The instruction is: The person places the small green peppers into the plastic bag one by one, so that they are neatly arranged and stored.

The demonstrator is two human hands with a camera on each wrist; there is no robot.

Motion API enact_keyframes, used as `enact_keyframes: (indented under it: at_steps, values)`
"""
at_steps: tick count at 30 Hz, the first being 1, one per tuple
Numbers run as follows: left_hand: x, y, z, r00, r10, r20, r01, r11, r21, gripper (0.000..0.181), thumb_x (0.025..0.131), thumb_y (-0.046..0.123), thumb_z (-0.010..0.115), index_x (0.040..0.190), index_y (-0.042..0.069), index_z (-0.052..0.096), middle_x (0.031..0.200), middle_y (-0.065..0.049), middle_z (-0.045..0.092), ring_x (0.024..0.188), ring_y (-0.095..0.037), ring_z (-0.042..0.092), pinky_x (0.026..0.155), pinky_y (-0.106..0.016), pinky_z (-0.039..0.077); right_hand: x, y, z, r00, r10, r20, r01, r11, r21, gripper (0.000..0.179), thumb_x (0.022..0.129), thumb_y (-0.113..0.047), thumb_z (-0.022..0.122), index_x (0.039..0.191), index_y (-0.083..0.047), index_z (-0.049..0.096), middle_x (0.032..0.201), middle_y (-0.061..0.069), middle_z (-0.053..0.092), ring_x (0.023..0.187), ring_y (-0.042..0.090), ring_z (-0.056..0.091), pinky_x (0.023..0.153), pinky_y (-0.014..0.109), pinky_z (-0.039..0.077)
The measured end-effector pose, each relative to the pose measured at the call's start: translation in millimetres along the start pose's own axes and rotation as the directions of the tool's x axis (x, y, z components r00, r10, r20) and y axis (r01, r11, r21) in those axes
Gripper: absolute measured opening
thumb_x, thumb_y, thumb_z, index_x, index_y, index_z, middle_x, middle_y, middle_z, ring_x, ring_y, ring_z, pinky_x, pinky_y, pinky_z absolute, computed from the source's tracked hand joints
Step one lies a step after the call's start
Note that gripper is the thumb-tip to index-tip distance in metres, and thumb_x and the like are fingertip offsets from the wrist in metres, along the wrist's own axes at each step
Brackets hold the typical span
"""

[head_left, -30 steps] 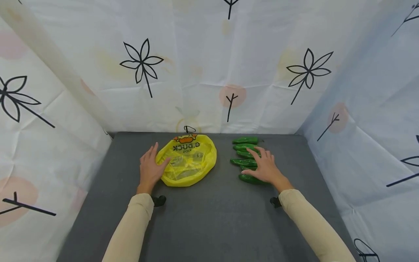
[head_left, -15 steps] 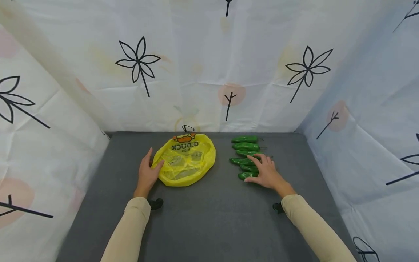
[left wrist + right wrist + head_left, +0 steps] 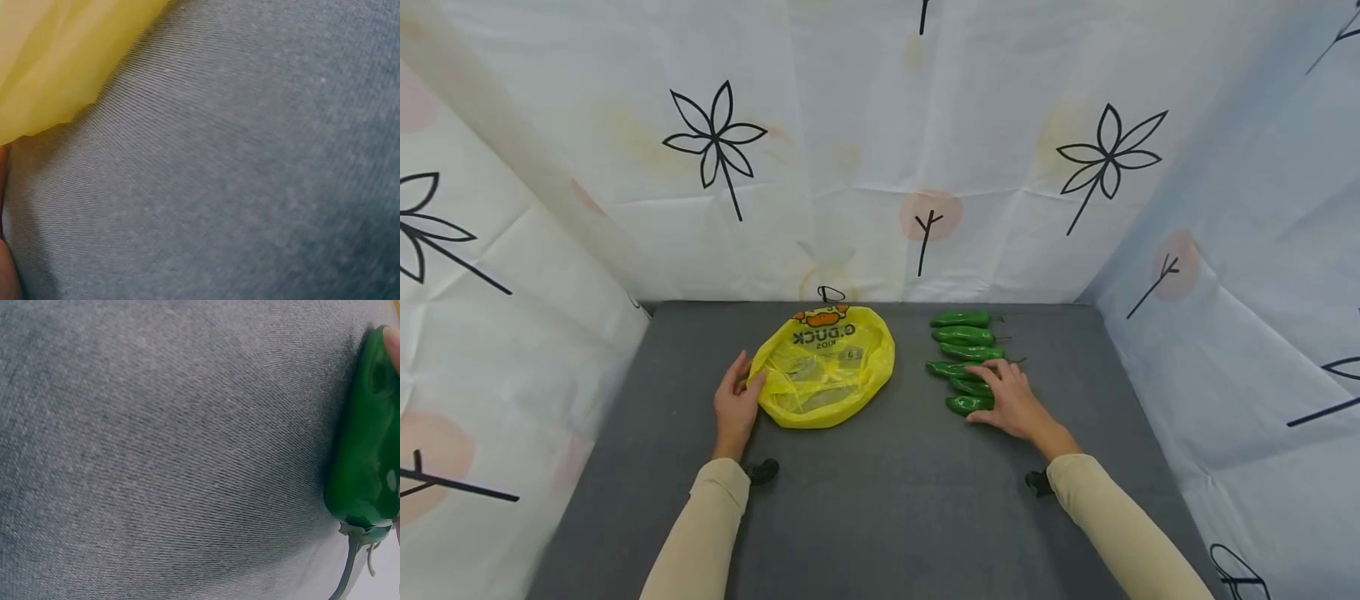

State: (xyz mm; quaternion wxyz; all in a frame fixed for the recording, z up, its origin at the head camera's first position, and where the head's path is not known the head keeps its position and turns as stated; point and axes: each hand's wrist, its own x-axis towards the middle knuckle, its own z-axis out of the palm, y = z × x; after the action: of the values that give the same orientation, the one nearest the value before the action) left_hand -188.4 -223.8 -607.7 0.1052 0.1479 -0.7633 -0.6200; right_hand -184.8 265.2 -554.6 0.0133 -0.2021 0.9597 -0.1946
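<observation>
A round, open yellow plastic bag (image 3: 820,419), printed with a duck and "G.DUCK KIDS", lies on the grey table. At its left side my left hand (image 3: 734,410) pinches the rim, thumb over the edge and fingers outside. To the right lies a column of several green chili peppers (image 3: 964,336), stems pointing right. My right hand (image 3: 1017,407) arches over the nearer ones, thumb and fingers spread apart. The right wrist view shows a fingertip (image 3: 392,347) at the tip of the nearest pepper (image 3: 365,444); most of that hand is outside this view.
The grey cloth-covered table (image 3: 880,517) stretches toward me between the sleeves. White patterned fabric (image 3: 850,150) stands along the back and both sides. A small black device (image 3: 764,472) sits at each wrist.
My left hand has drawn back slightly to the bag's outer edge, fingers nearer the thumb. My right hand has come toward the nearest peppers, uncovering the farther ones. The bag stays about where it was.
</observation>
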Motion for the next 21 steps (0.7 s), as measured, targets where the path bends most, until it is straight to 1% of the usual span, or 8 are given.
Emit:
enact_keyframes:
  at_steps: [1,3,7,12,14,18,21]
  values:
    - [-0.1,-0.7,0.0,1.000,-0.007,-0.008,0.007,1.000,-0.008,0.064,0.098,0.036,0.067,0.157,0.026,0.043,0.154,-0.008,0.053,0.120,-0.012,0.055,0.094,-0.010,0.041,-0.5,-0.1,0.0,1.000,0.004,-0.001,-0.004,1.000,0.006,0.084,0.075,-0.038,0.091,0.146,-0.017,0.053,0.142,0.019,0.046,0.122,0.041,0.046,0.098,0.060,0.038]
    - [-0.6,-2.2,-0.2,1.000,-0.017,-0.022,0.017,1.000,-0.014,0.064,0.099,0.036,0.067,0.157,0.027,0.043,0.154,-0.009,0.053,0.114,-0.007,0.056,0.089,-0.007,0.041,-1.6,-0.3,0.2,1.000,0.010,-0.004,-0.010,1.000,0.009,0.077,0.075,-0.037,0.090,0.141,-0.015,0.057,0.136,0.019,0.049,0.118,0.038,0.048,0.098,0.059,0.040]
    - [-2.3,-6.3,-1.1,0.999,-0.008,-0.049,0.008,1.000,0.000,0.062,0.098,0.036,0.067,0.156,0.027,0.045,0.152,-0.010,0.056,0.105,0.002,0.057,0.084,-0.006,0.044,-4.4,-2.0,0.5,1.000,0.017,-0.009,-0.017,1.000,0.012,0.063,0.076,-0.035,0.090,0.129,-0.012,0.064,0.122,0.014,0.053,0.104,0.030,0.048,0.090,0.051,0.044]
    - [-5.2,-10.6,-0.9,0.996,0.039,-0.080,-0.037,0.999,0.027,0.058,0.098,0.033,0.068,0.153,0.025,0.050,0.145,-0.012,0.061,0.096,0.006,0.059,0.077,-0.004,0.045,-6.7,-5.6,1.6,1.000,0.011,-0.015,-0.011,1.000,0.000,0.053,0.077,-0.037,0.089,0.120,-0.015,0.068,0.108,0.007,0.054,0.093,0.021,0.047,0.083,0.043,0.042]
    - [-5.9,-10.7,-0.1,0.994,0.054,-0.091,-0.050,0.998,0.043,0.057,0.098,0.033,0.068,0.152,0.023,0.051,0.143,-0.013,0.062,0.093,0.007,0.059,0.075,-0.003,0.044,-7.3,-6.7,2.0,1.000,0.003,-0.018,-0.003,1.000,-0.009,0.048,0.077,-0.037,0.088,0.116,-0.017,0.069,0.105,0.005,0.055,0.091,0.020,0.049,0.083,0.042,0.043]
    - [-7.0,-9.8,1.1,0.993,0.065,-0.103,-0.058,0.996,0.073,0.056,0.099,0.032,0.068,0.152,0.022,0.052,0.141,-0.014,0.064,0.092,0.008,0.058,0.074,-0.003,0.043,-9.0,-8.0,1.8,1.000,-0.025,-0.015,0.025,0.999,-0.039,0.039,0.078,-0.036,0.087,0.109,-0.017,0.072,0.100,0.002,0.060,0.087,0.020,0.055,0.081,0.044,0.047]
    - [-7.7,-8.0,1.9,0.992,0.070,-0.106,-0.061,0.995,0.080,0.056,0.099,0.032,0.068,0.151,0.022,0.053,0.141,-0.014,0.064,0.093,0.010,0.057,0.075,-0.001,0.043,-10.4,-9.5,0.4,1.000,-0.026,0.015,0.027,0.999,-0.042,0.038,0.079,-0.036,0.086,0.110,-0.016,0.075,0.101,0.002,0.063,0.090,0.022,0.058,0.081,0.045,0.049]
